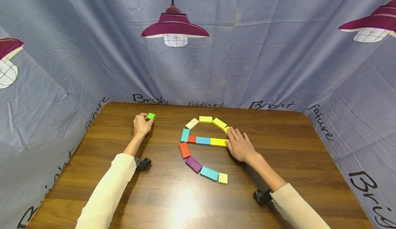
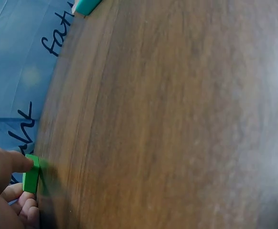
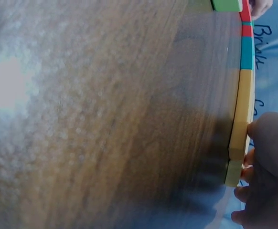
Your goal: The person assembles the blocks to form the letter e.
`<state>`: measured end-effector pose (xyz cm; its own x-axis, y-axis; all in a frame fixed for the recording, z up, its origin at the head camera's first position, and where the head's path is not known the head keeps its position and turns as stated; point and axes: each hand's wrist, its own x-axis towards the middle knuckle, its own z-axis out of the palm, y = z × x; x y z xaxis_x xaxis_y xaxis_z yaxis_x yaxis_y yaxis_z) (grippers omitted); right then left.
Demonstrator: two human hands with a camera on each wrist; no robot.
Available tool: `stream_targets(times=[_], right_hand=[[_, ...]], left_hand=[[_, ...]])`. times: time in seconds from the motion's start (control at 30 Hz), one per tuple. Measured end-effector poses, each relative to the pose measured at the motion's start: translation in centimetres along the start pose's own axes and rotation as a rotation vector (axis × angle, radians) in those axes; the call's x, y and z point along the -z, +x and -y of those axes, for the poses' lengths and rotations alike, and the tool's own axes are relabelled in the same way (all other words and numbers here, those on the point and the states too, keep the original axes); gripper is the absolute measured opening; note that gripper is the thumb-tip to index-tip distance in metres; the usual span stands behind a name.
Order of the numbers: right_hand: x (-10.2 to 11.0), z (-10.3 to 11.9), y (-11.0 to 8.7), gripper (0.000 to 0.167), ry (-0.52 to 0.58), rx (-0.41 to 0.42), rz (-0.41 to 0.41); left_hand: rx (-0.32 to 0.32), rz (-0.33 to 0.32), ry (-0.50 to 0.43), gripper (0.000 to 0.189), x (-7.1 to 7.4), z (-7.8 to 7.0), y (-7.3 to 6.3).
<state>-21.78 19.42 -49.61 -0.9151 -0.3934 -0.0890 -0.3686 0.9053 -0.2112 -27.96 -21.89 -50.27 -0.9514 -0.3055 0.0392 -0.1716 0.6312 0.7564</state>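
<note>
My left hand (image 1: 143,124) pinches a small green block (image 1: 151,116) between thumb and fingers near the table's far left edge. In the left wrist view that green block (image 2: 31,174) stands close over the wood. My right hand (image 1: 240,145) lies at the right end of a figure of coloured blocks shaped like a lowercase e. Its straight fingers touch a yellow block (image 1: 226,130) of the upper arc, partly hidden beneath them. The thumb is at the end of the long yellow block (image 1: 218,142) in the middle bar, also seen as a yellow block (image 3: 241,114) in the right wrist view.
Along the figure's left side run a cream block (image 1: 192,123), a teal block (image 1: 185,135) and a red block (image 1: 184,150). Below curve a purple block (image 1: 193,164), a light blue block (image 1: 209,173) and a pale yellow block (image 1: 223,178). A printed curtain (image 1: 216,67) borders the wooden table (image 1: 154,194).
</note>
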Motion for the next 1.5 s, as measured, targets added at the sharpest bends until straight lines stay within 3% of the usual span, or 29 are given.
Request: stream_targets(times=[0.13,0.3,0.6,0.83,1.13,1.27,1.5], right_hand=[[0.0,0.0,0.0,0.061,0.003,-0.001,0.005],[0.0,0.0,0.1,0.061,0.005,-0.003,0.008],[0.3,0.2,0.0,0.06,0.003,-0.004,0.007],[0.3,0.3,0.0,0.06,0.004,0.001,0.004],[0.2,0.1,-0.1,0.061,0.004,-0.001,0.004],[0.1,0.1,-0.1,0.061,0.005,-0.001,0.001],[0.1,0.1,-0.1,0.061,0.008,-0.004,-0.006]], left_hand=[[0.005,-0.026,0.002,0.047,0.0,0.0,-0.2],[-0.035,-0.058,-0.002,0.044,0.0,-0.3,-0.6],[-0.189,-0.013,-0.054,0.039,-0.4,-2.9,-2.9],[-0.318,0.088,-0.114,0.035,-1.6,-6.0,-5.8],[-0.555,0.239,-0.188,0.033,-4.4,-8.7,-9.6],[-0.648,0.312,-0.167,0.032,-5.6,-9.5,-11.2],[-0.752,0.445,-0.112,0.031,-7.7,-10.3,-14.1]])
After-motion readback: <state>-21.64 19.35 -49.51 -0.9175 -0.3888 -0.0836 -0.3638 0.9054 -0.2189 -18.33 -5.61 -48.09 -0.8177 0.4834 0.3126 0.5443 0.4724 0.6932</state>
